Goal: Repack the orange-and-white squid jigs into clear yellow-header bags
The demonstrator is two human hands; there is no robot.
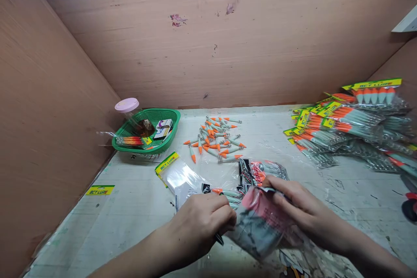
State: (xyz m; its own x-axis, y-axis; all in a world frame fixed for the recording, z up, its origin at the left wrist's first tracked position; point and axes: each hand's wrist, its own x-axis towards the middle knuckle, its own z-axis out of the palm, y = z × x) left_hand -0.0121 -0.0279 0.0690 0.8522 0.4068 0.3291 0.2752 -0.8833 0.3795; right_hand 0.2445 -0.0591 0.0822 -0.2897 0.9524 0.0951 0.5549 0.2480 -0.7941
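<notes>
My left hand (200, 221) is closed in a pinch on the edge of a clear plastic bag of fishing lures (260, 221) near the front of the table. My right hand (302, 210) grips the same bag from the right, fingers curled over its top edge. The bag holds several grey-green lures with pink-orange tips. Just behind my hands lie empty clear bags with a yellow header label (167, 163) and a few lures with orange tips (228, 193). A loose pile of orange-tipped lures (215, 139) lies further back on the table.
A green basket (169, 117) with a pink-lidded jar (127, 106) and small items stands at the back left. A heap of packed lure bags (352, 126) fills the right side. A yellow label (99, 190) lies at left. Wooden walls enclose the white tabletop (137, 221).
</notes>
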